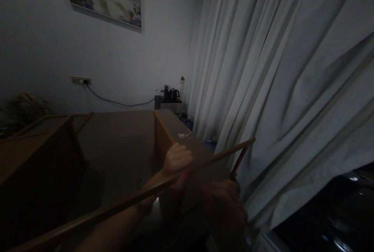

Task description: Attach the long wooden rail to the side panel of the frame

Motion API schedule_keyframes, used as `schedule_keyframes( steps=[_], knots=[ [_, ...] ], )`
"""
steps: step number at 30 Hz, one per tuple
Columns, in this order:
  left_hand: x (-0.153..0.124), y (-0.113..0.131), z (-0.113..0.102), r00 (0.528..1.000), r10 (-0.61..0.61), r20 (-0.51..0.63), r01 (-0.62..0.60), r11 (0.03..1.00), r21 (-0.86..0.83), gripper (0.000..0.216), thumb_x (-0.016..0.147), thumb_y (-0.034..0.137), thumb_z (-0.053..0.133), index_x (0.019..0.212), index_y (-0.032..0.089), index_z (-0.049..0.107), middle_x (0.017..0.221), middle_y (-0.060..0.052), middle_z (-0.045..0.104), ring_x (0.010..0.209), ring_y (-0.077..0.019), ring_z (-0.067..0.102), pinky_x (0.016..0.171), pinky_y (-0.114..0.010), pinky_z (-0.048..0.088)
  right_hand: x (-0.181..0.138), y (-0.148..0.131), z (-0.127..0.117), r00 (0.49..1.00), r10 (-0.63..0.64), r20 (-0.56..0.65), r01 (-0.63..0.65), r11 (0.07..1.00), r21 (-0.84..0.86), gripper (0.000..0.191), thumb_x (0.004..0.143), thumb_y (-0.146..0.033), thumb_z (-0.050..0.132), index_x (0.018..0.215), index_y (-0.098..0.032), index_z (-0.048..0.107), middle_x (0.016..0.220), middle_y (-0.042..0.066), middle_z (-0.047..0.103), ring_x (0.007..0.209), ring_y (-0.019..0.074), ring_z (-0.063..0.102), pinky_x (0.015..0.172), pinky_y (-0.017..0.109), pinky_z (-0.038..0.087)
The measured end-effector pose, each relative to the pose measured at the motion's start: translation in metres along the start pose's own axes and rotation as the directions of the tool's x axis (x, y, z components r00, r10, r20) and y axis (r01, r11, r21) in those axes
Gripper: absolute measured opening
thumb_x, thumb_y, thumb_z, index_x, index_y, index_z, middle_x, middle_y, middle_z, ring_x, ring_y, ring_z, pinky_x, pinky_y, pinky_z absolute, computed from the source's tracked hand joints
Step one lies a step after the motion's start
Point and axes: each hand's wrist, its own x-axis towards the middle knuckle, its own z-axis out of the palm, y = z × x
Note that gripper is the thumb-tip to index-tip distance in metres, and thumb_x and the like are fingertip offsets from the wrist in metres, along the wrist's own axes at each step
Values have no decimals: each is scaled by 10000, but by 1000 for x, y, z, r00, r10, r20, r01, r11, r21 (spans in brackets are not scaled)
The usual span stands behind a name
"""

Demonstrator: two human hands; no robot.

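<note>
A piece of furniture with a dark panel [117,143] and wooden edges fills the lower left, and a thin wooden rail [140,196] crosses diagonally in front. My left hand [177,159] reaches behind this rail, its fingers curled, close to the upright wood-edged side board [164,133]. Its thumb, with a red nail, shows just by the rail. Low and in shadow, my right hand [223,199] is below the rail's right part, fingers drawn together and pointing left. What either hand grips, if anything, is too dark to make out.
Long pale curtains [263,69] hang along the right side. A small cabinet [171,106] with a black kettle [174,94] stands in the far corner. A black cable [117,102] runs from a wall socket [80,80]. Shiny dark objects [336,209] are at the lower right.
</note>
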Motion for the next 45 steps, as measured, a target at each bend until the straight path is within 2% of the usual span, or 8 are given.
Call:
schedule_keyframes(
  steps=[8,13,22,26,29,32,41,45],
  knots=[
    [-4,-21,12,995,101,12,-101,995,1,564,955,488,79,607,243,449,528,-3,372,539,-204,364,615,-387,371,-13,-6,19,850,524,53,-494,758,425,181,974,-369,508,1098,-258,577,624,-73,539,427,68,503,392,140,431],
    [-3,-21,10,996,76,41,-76,997,4,578,963,476,76,612,239,468,531,-10,410,545,-205,393,609,-390,385,-12,-4,13,890,447,91,-441,791,423,136,988,-344,493,1005,-251,591,600,-69,608,462,77,588,444,146,474],
    [-10,-41,26,993,71,94,-75,996,41,585,909,583,115,519,237,382,478,-13,382,494,-180,380,568,-395,371,-9,10,-2,997,-75,2,74,988,-138,234,955,-286,562,743,-217,634,613,-15,660,574,134,575,596,265,438],
    [-12,-38,24,996,42,78,-46,998,50,577,924,573,170,524,232,409,483,-14,410,501,-179,419,591,-404,398,-13,-3,9,993,100,68,-99,995,-20,422,980,-249,471,579,-213,598,486,-20,581,468,119,524,530,272,367],
    [-15,-26,13,998,17,64,-21,999,49,551,957,509,186,627,227,524,595,-32,529,598,-196,520,672,-417,449,-25,-12,18,827,465,317,-544,803,242,585,1030,-376,332,561,-199,634,460,-6,610,418,111,570,450,226,402],
    [-18,-14,4,999,-1,43,-1,999,45,527,980,407,163,747,222,597,693,-44,593,686,-205,569,748,-431,481,-33,-14,22,682,612,401,-729,609,312,644,1014,-489,311,561,-188,656,470,10,624,442,119,605,465,206,449],
    [-4,-6,4,1000,10,0,-10,999,39,553,974,436,140,632,224,520,563,-27,486,598,-211,500,666,-412,464,-28,4,19,961,275,-10,-269,948,169,257,955,-433,520,1090,-239,620,855,20,682,743,150,653,637,237,524],
    [0,-16,7,994,107,8,-108,993,49,564,966,450,103,603,234,476,529,-16,441,541,-199,433,600,-385,411,-18,9,9,998,6,55,-12,994,105,216,994,-367,477,1064,-224,622,890,22,666,835,135,631,737,233,510]
  ],
)
